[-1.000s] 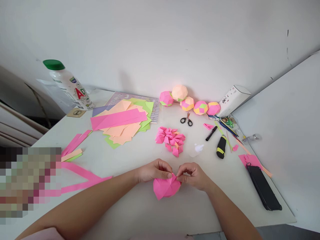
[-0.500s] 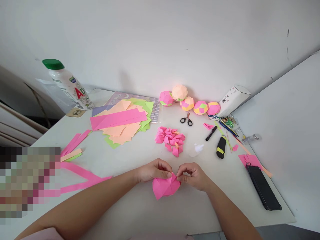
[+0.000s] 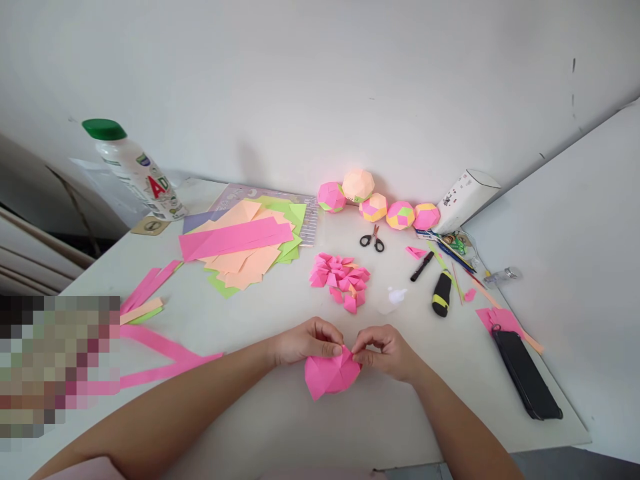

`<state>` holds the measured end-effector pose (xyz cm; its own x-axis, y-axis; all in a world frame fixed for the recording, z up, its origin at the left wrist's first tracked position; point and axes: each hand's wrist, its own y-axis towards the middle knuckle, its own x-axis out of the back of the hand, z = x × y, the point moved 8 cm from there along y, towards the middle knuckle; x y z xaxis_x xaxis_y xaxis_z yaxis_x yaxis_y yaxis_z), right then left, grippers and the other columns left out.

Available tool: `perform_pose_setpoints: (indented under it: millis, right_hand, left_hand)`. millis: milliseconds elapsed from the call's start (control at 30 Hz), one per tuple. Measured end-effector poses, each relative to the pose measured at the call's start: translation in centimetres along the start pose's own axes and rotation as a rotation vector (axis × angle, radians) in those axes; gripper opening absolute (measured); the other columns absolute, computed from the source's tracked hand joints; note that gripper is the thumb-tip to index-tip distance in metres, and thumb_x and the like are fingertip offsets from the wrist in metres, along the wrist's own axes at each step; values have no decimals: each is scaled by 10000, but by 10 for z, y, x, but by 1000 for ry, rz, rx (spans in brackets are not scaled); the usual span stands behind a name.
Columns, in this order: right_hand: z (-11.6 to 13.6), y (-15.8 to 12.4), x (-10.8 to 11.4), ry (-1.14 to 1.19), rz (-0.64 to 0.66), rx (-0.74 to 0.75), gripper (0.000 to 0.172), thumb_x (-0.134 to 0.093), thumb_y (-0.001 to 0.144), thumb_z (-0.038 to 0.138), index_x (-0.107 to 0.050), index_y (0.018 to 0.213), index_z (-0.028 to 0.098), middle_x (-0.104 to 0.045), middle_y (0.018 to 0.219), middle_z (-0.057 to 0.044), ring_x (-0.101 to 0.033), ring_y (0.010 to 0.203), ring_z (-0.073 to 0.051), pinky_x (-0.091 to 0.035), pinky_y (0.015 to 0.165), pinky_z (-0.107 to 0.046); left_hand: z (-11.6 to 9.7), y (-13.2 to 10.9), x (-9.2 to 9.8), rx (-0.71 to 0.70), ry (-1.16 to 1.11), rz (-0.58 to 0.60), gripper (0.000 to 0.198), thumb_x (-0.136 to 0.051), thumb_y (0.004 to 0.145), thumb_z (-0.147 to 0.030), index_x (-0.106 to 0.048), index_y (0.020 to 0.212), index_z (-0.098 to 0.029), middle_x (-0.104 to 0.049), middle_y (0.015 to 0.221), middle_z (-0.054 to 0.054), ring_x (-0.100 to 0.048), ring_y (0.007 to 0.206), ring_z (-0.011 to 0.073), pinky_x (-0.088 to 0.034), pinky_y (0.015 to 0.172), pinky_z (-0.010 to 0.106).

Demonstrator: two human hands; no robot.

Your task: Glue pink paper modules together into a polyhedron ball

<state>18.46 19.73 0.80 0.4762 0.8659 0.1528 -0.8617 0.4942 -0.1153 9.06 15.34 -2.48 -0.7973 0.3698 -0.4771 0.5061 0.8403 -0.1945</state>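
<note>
A faceted pink folded-paper shape (image 3: 332, 375) is between my two hands, low in the middle of the view. My left hand (image 3: 311, 341) pinches its upper left edge between thumb and fingers. At its upper right edge, my right hand (image 3: 384, 349) pinches the pink paper with thumb and forefinger. Just beyond the hands lies a heap of small folded pink paper pieces (image 3: 340, 275). A white blob on a clear scrap (image 3: 396, 297) sits to the right of that heap. The underside of the paper shape and some fingertips are hidden.
Small scissors (image 3: 373, 240) lie behind the heap, before a row of finished paper balls (image 3: 374, 208). Paper sheets (image 3: 240, 247) are stacked left. A cutter (image 3: 442, 293), marker (image 3: 423, 266) and phone (image 3: 527, 375) lie right. A bottle (image 3: 143, 173) stands back left.
The hands and the pink paper shape hold almost the same pose. Only a very slight shift of the whole view shows.
</note>
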Motion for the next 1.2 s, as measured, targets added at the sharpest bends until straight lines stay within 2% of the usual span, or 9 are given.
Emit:
perform_pose_setpoints:
  millis: [367,767,1200]
  right_hand:
    - [2,0,-2,3,29,25,136,-674,781,311,-678,748,179,-627,680,-17,-583,648,-135,-470,632,-267]
    - [-3,0,-3,58,-11,15,127,-691,762,300,-675,735,177,-608,678,-13,-550,636,-127,-466,620,-261]
    - [-10,0,-6,87,-33,-47,121,-705,744,288,-663,737,175,-604,671,-5,-534,629,-119,-445,598,-252]
  left_hand:
    - [1,-1,0,26,45,-9,274,-734,671,-397,-665,671,-131,-537,584,-19,-437,545,89,-320,514,226]
    - [-1,-2,-7,50,170,33,340,-684,702,-471,-619,662,-139,-429,586,-39,-356,563,88,-291,532,236]
    - [6,0,-5,47,185,44,286,-683,723,-402,-624,632,-137,-403,556,-44,-324,547,84,-256,513,242]
